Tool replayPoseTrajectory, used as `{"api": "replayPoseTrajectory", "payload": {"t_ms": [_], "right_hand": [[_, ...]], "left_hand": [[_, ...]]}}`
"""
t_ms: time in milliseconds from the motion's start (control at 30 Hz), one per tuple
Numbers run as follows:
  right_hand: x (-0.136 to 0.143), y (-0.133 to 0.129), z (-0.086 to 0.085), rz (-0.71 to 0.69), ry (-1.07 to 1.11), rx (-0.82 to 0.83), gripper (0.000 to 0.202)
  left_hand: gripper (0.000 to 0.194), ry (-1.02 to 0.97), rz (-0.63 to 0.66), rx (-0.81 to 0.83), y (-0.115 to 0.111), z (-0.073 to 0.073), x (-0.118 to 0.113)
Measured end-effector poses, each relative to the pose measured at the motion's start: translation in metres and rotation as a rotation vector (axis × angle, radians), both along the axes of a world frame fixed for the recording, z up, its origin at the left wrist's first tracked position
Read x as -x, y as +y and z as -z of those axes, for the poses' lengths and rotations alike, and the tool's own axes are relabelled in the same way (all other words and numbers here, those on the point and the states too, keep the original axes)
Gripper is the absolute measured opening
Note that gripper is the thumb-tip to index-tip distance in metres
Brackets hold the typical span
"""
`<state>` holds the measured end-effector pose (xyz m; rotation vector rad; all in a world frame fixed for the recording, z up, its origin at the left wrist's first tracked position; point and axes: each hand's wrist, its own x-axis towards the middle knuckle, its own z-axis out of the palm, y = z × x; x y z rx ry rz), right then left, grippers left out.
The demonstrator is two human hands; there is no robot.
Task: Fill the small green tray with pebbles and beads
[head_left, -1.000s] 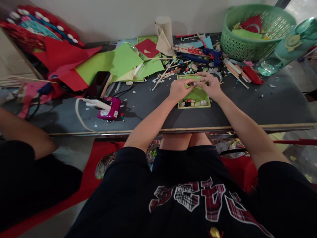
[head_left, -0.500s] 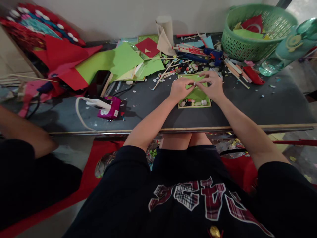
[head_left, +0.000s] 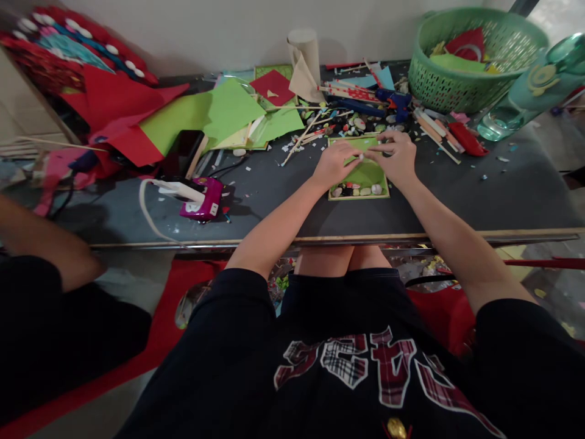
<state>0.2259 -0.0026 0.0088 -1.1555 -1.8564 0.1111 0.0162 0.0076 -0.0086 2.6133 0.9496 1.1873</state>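
Note:
A small light green panel with a pale raised border (head_left: 359,197) lies on the dark table, with several painted pebbles (head_left: 365,191) along its near edge. My left hand (head_left: 337,163) is over the panel's left side, thumb and forefinger pinched on a tiny white piece (head_left: 361,157). From the right, my right hand (head_left: 395,156) reaches over the panel with its fingertips close to that piece; whether anything is between them is too small to tell.
Behind the panel are loose pebbles (head_left: 359,124), sticks and a blue glue gun (head_left: 397,102). A green basket (head_left: 457,82) and bottle (head_left: 507,113) stand right. Left are coloured sheets (head_left: 233,110), a phone (head_left: 183,152), a purple power socket (head_left: 208,198) and another person's arm (head_left: 46,241).
My right hand has drawn slightly right, its fingertips parting from my left hand's. The white piece now shows at my left fingertips.

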Motion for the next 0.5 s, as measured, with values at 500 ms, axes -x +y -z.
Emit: {"api": "replayPoseTrajectory", "payload": {"t_ms": [500], "right_hand": [[0.007,0.001,-0.001,-0.334,0.254,0.237,0.052]], "left_hand": [[0.066,-0.131,-0.075,0.092,0.001,-0.012,0.000]]}}
